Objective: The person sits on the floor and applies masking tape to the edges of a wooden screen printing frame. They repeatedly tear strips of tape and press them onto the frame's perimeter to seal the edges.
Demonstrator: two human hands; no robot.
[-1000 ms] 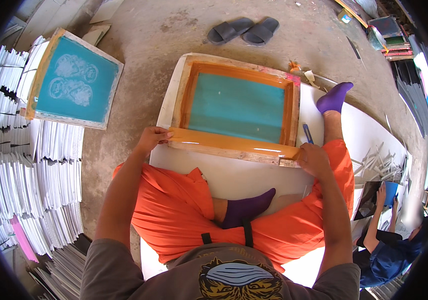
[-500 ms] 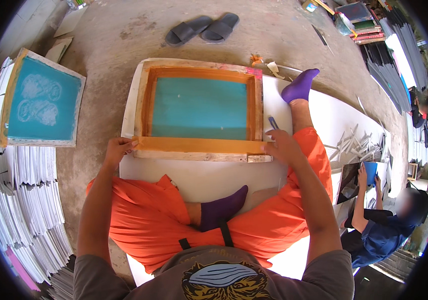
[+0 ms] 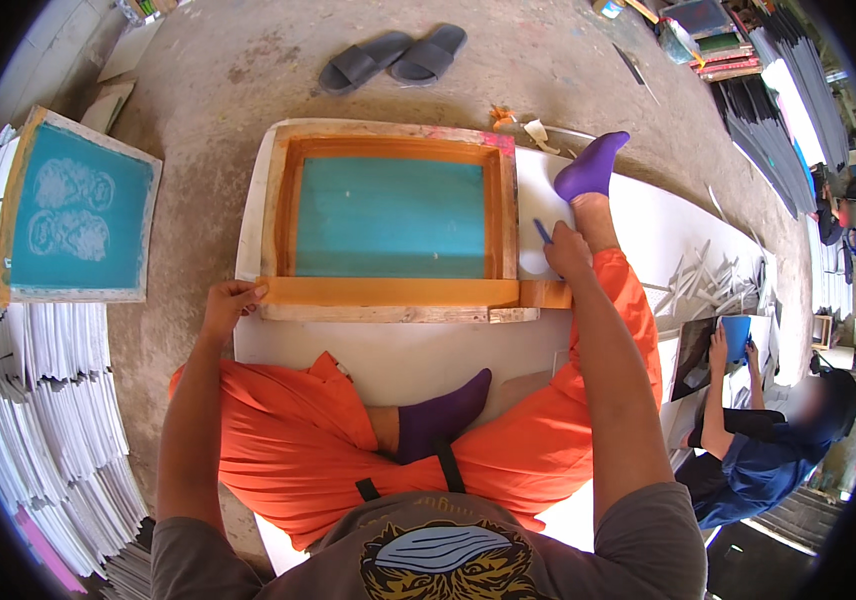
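A wooden screen-printing frame [image 3: 504,215] with teal mesh [image 3: 393,220] lies in front of me. A strip of brown tape [image 3: 388,291] runs along its near side and sticks out past the right corner. My left hand [image 3: 232,305] pinches the tape's left end between thumb and fingers. Beyond the frame's right edge, my right hand [image 3: 570,252] is closed around a slim blue tool [image 3: 543,231], whose tip points away from me. Whether it is a cutter or a pen I cannot tell.
White board [image 3: 388,345] lies under the frame. Another teal screen [image 3: 68,210] rests on paper stacks [image 3: 53,400] at left. Black sandals [image 3: 395,60] lie on the far floor. White strips [image 3: 703,285] and a seated person [image 3: 778,440] are at right.
My right hand has left the tape at the frame's near right corner, moved away from me and picked up the blue tool from the board. My left hand remains at the tape's left end.
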